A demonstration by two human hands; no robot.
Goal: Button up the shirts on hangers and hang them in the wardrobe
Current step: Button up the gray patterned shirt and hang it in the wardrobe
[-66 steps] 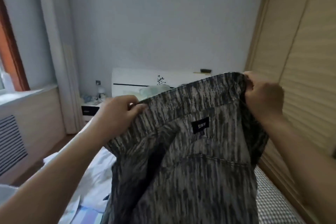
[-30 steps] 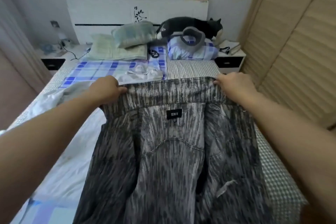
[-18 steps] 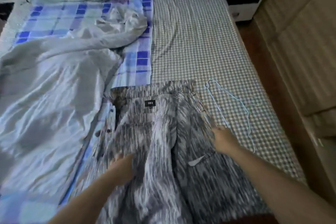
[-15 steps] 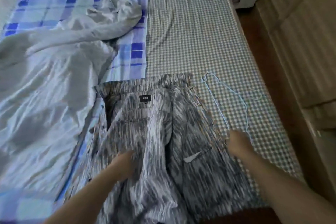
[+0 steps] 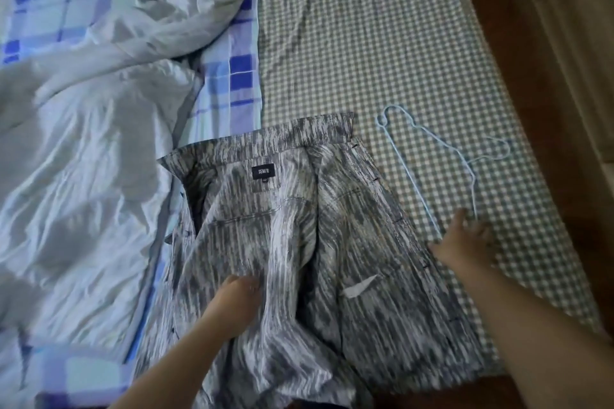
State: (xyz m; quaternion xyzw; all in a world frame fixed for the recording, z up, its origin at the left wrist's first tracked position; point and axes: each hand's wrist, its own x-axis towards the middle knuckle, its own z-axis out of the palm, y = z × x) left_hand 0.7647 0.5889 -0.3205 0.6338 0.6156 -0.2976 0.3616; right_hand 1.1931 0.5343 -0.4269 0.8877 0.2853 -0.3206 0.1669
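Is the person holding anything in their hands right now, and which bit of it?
Nothing is clearly held. The left hand rests on the grey shirt lying open on the bed. The right hand reaches at the lower end of the light-blue hanger; a grip cannot be told.

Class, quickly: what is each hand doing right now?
Left hand: open, resting on the shirt.
Right hand: open, fingers spread, at the hanger, not gripping it.
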